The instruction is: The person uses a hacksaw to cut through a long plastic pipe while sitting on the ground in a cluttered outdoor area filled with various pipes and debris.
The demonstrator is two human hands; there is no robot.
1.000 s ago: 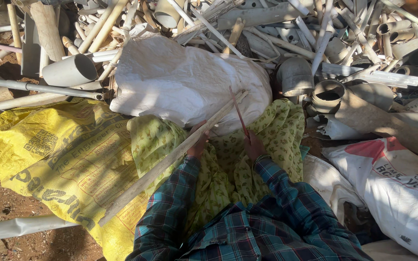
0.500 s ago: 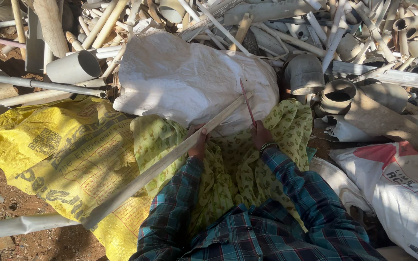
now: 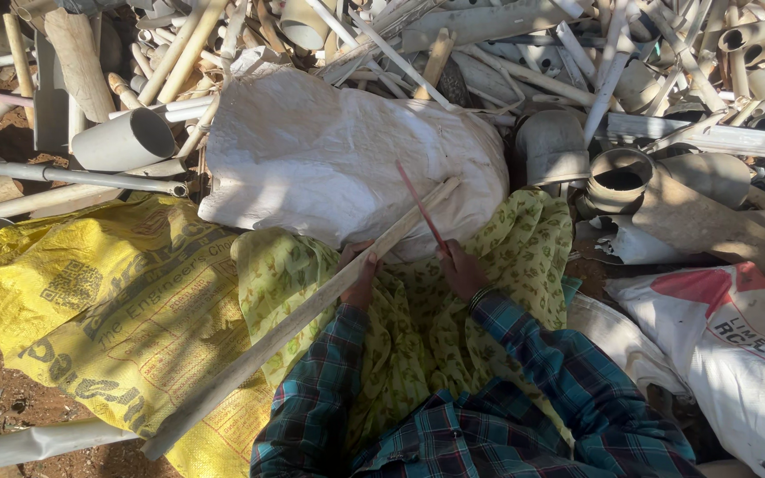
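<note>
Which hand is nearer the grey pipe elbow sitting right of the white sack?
Right. The right hand, holding a thin red stick, sits below-left of the grey pipe elbow; the left hand is farther left, gripping the long pale strip.

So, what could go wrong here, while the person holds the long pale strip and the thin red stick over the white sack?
The left hand grips the long pale strip near one end; its far end hangs low and might catch on the yellow sack. The right hand holds the thin red stick close to the left hand's fingers, so a slip could hurt them. The pipe scrap pile looks loose and may shift.
</note>
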